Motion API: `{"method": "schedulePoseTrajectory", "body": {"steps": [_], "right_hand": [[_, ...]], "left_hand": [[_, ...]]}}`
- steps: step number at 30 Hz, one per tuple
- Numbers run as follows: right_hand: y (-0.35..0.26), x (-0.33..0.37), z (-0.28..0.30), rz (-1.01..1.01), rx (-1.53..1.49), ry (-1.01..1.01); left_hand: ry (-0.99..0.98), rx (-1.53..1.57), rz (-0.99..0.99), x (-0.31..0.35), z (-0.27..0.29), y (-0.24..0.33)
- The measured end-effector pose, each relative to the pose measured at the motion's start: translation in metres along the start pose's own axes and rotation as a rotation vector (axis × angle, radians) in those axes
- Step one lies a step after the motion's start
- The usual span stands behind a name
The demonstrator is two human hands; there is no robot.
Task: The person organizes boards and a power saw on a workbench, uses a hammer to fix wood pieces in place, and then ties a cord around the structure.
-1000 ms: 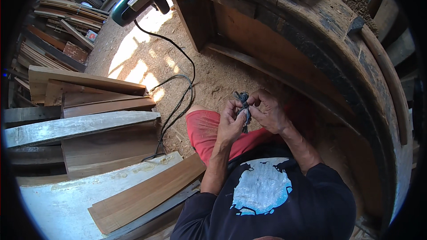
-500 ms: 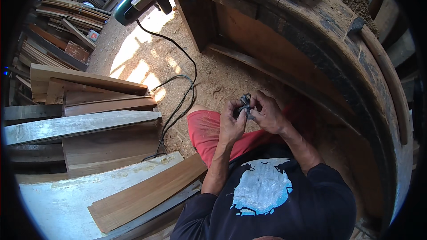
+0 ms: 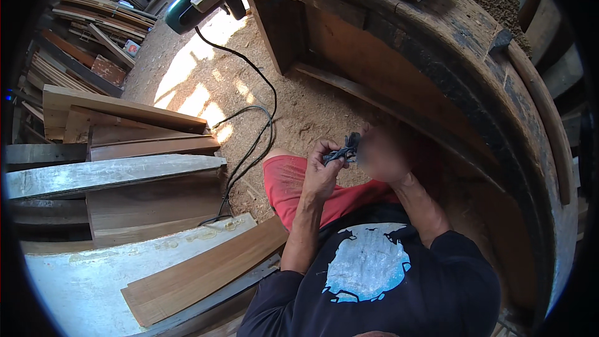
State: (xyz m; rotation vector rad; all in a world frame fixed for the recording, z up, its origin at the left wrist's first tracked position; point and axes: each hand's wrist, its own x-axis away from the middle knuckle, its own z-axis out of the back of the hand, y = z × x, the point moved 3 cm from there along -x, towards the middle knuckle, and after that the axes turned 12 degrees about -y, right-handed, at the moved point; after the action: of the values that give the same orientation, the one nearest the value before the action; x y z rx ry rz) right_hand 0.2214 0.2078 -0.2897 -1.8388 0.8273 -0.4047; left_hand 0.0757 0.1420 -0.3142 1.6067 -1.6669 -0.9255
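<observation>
In front of my lap, my left hand (image 3: 322, 175) pinches a small, dark grey, crumpled bundle (image 3: 340, 152) between thumb and fingers. It looks soft and twisted, like a knotted strip, but its exact kind does not show. Just to its right is my right hand (image 3: 382, 155), close against the bundle's far end. A blur covers its fingers, so whether they grip the bundle cannot be made out.
A long timber workbench (image 3: 462, 37) curves around the right side. On its far left end rests a dark green power tool (image 3: 182, 14), its black cord (image 3: 249, 65) trailing over the dusty floor (image 3: 306, 109). Stacked boards (image 3: 156, 196) lie on the left, one pale panel (image 3: 81, 281) nearest me.
My right hand has shifted slightly right, and more of the dark bundle shows between the hands. The left hand keeps its pinch in nearly the same place.
</observation>
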Motion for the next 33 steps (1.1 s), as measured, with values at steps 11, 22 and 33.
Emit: {"method": "schedulePoseTrajectory", "body": {"steps": [11, 22, 33], "right_hand": [[0.000, 0.002, 0.003, -0.005, 0.292, -0.049], [-0.001, 0.002, 0.016, 0.023, -0.468, -0.027], [-0.024, -0.002, 0.042, 0.222, -0.373, 0.168]], "left_hand": [[0.023, 0.084, 0.076, -0.001, -0.011, 0.009], [0.100, -1.178, -0.263, 0.001, 0.011, 0.016], [0.131, -0.354, 0.006, 0.004, 0.074, 0.003]]}}
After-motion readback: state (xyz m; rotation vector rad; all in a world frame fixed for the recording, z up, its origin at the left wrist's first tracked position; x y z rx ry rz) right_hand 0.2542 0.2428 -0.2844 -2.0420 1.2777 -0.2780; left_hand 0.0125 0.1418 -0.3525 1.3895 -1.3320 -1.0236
